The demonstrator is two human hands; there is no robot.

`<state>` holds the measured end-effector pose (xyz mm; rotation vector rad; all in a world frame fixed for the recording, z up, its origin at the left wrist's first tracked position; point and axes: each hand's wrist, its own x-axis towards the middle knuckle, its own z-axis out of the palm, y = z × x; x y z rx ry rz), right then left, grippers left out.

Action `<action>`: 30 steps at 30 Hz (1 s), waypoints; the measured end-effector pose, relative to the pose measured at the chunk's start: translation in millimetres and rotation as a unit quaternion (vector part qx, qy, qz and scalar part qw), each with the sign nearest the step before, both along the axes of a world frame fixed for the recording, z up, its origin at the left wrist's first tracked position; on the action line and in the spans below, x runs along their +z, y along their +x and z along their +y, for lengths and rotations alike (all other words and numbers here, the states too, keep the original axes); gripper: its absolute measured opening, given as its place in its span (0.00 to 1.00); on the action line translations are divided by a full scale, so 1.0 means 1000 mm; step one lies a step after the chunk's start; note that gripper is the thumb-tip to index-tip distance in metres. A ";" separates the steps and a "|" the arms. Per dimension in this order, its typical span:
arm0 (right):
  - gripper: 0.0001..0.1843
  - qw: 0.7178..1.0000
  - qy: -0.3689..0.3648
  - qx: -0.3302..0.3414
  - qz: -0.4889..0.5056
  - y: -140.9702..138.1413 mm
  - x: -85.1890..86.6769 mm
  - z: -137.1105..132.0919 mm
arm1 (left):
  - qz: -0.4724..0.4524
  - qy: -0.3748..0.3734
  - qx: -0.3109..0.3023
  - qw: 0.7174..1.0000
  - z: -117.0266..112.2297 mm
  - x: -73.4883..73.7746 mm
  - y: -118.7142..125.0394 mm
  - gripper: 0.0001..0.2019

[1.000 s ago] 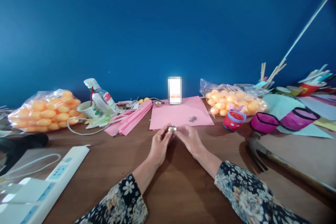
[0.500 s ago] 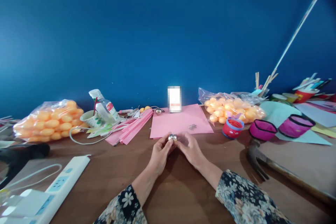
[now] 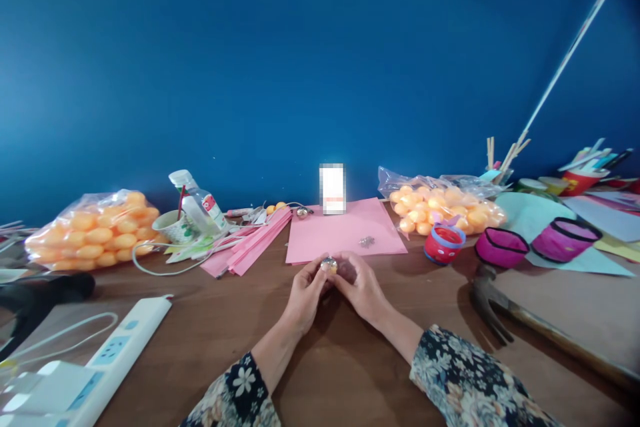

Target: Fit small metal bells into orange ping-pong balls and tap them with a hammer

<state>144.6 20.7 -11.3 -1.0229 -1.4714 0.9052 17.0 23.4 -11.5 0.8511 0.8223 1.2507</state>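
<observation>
Between my two hands is a small, shiny, silver ball-shaped object (image 3: pixel 329 265), held just in front of the pink paper (image 3: pixel 330 233). My left hand (image 3: pixel 306 290) pinches it from the left with thumb and fingers. From the right, the thumb and fingers of my right hand (image 3: pixel 363 283) close on the same object; its fingertips are partly hidden behind it. On the pink paper lies a small pile of tiny metal pieces (image 3: pixel 367 241). A second shiny silver ball (image 3: pixel 302 212) rests at the paper's back left corner.
A claw hammer (image 3: pixel 500 307) lies at the right, near two magenta fabric bands (image 3: pixel 501 248) and a red cup (image 3: pixel 444 245). Bags of orange balls (image 3: pixel 95 233) stand on both sides. At the left are a power strip (image 3: pixel 125 347), a bottle (image 3: pixel 200 203) and pink strips (image 3: pixel 255 243).
My right thumb and fingers have shifted slightly around the silver object, which has turned a little. Both forearms stay nearly where they were.
</observation>
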 end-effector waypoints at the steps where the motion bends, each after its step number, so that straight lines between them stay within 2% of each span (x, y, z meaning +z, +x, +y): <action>1: 0.15 1.000 0.003 -0.004 -0.007 0.000 0.001 -0.001 | -0.001 0.000 0.000 1.000 0.000 0.000 0.000 0.22; 12: 0.15 0.996 0.055 -0.018 -0.063 0.001 0.006 -0.003 | 0.008 0.004 0.003 1.000 -0.001 0.005 0.002 0.19; 18: 0.17 0.998 0.049 0.004 -0.031 0.002 0.009 -0.002 | -0.052 -0.001 0.002 0.999 -0.002 0.007 0.000 0.15; 25: 0.18 0.992 0.087 0.031 -0.084 0.005 0.010 0.001 | -0.039 -0.018 0.018 0.999 0.002 0.006 0.000 0.16; 30: 0.19 0.982 0.117 -0.035 -0.145 0.012 0.016 -0.006 | -0.030 -0.027 0.017 0.999 0.002 0.006 0.000 0.19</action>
